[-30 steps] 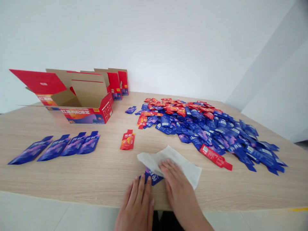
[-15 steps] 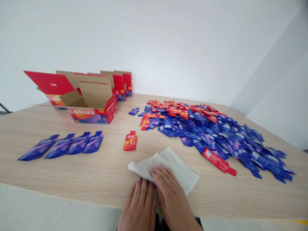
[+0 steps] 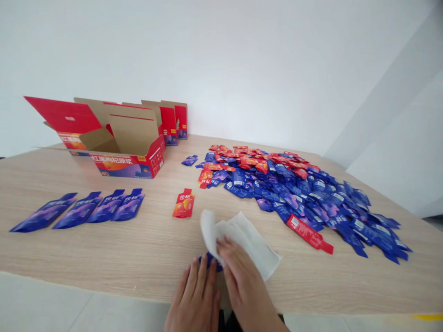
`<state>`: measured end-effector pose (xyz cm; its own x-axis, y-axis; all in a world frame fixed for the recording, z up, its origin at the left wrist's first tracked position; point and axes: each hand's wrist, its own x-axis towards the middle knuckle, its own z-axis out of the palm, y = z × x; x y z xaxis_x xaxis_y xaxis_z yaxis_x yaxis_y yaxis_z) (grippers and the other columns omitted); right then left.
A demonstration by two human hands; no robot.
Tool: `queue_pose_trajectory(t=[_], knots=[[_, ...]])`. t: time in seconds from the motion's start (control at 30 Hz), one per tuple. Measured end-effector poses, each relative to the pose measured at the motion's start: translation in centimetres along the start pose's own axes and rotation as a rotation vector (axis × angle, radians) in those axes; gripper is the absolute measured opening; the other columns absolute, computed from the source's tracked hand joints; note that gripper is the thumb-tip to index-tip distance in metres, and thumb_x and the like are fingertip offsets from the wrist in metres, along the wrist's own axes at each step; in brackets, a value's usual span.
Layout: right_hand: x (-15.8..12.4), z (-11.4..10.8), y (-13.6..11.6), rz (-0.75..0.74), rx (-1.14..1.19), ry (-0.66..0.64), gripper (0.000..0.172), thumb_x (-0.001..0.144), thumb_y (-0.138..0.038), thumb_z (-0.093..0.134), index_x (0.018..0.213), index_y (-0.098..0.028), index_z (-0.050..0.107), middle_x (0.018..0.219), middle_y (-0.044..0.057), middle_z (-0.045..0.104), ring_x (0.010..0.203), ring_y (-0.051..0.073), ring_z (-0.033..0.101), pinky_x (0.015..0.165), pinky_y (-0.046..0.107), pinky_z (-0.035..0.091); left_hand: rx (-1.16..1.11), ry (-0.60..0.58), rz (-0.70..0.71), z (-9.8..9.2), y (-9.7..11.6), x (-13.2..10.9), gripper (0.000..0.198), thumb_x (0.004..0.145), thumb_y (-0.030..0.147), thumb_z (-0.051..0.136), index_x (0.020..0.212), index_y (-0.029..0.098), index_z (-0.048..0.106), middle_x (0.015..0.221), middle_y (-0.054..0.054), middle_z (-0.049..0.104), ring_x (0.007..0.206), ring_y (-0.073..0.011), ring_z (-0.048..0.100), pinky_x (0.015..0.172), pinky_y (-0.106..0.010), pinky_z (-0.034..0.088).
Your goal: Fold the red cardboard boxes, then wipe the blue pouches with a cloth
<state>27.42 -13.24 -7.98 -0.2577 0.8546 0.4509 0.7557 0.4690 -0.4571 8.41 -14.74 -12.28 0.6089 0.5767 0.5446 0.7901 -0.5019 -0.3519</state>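
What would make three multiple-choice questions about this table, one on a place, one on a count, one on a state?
1. Where does the lone orange sachet lie?
A. Inside the open carton
B. On the wooden table, apart from the other sachets
C. On top of the large pile

2. How many sachets make up the row of blue sachets at the left?
A. Two
B. Three
C. Four

3. What state is the white cloth in?
A. Spread out with one end turned up
B. Wrung into a tight rope
C. Folded into a neat square

Answers: 1 B, it sits alone on bare wood. 2 C, four lie side by side. 3 A, the right hand rests on it as the end stands up.
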Motion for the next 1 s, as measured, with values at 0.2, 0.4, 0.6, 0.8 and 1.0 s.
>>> queue_pose_trajectory(t=[0.2, 0.4, 0.6, 0.8, 1.0], knots=[[-1.2, -0.7, 3.7, 0.087, -0.225, 0.007, 0.051, 0.098, -0.007, 0.039, 0.143, -0.013, 0.063, 0.149, 0.012, 0.063, 0.141, 0.029, 0.058, 0.116, 0.054, 0.052, 0.012, 0.024, -0.024, -0.1, -0.1, 0.4, 0.053, 0.089, 0.024, 0.055, 0.14, 0.012, 0.061, 0.143, -0.011, 0.068, 0.128, -0.0278, 0.064, 0.108, -0.042, 0.042], [-1.5, -3.2, 5.5, 0.316, -0.172, 0.162, 0.041, 0.107, -0.026, 0.042, 0.136, -0.015, 0.069, 0.14, 0.016, 0.07, 0.131, 0.031, 0.066, 0.111, 0.052, 0.055, -0.029, 0.024, -0.05, 0.0, 0.2, 0.3, 0.054, 0.091, 0.027, 0.055, 0.142, 0.012, 0.06, 0.143, -0.01, 0.067, 0.13, -0.0281, 0.062, 0.11, -0.042, 0.041], [0.1, 0.5, -0.2, -0.083, -0.052, -0.041, 0.055, 0.099, -0.006, 0.045, 0.149, -0.022, 0.058, 0.153, 0.006, 0.061, 0.147, 0.023, 0.05, 0.12, 0.047, 0.047, -0.02, 0.046, -0.026, 0.6, 0.1, 0.1, 0.043, 0.094, 0.032, 0.052, 0.131, 0.016, 0.068, 0.134, -0.008, 0.073, 0.124, -0.0269, 0.065, 0.108, -0.042, 0.042], [-1.3, -1.5, 5.6, 0.155, -0.257, 0.017, 0.048, 0.1, -0.011, 0.04, 0.141, -0.009, 0.064, 0.148, 0.018, 0.062, 0.139, 0.033, 0.059, 0.115, 0.059, 0.05, 0.003, 0.042, -0.043, 0.5, 0.0, 0.2, 0.049, 0.097, 0.037, 0.052, 0.139, 0.016, 0.063, 0.14, -0.008, 0.07, 0.127, -0.0255, 0.064, 0.106, -0.04, 0.043], [-0.9, -2.6, 4.3, 0.233, -0.145, 0.131, 0.044, 0.108, -0.027, 0.04, 0.143, -0.014, 0.063, 0.147, 0.016, 0.064, 0.137, 0.029, 0.062, 0.114, 0.05, 0.052, 0.026, 0.042, -0.033, 1.0, 0.2, 0.1, 0.049, 0.094, 0.033, 0.053, 0.139, 0.015, 0.063, 0.141, -0.008, 0.069, 0.128, -0.0267, 0.063, 0.107, -0.041, 0.043]])
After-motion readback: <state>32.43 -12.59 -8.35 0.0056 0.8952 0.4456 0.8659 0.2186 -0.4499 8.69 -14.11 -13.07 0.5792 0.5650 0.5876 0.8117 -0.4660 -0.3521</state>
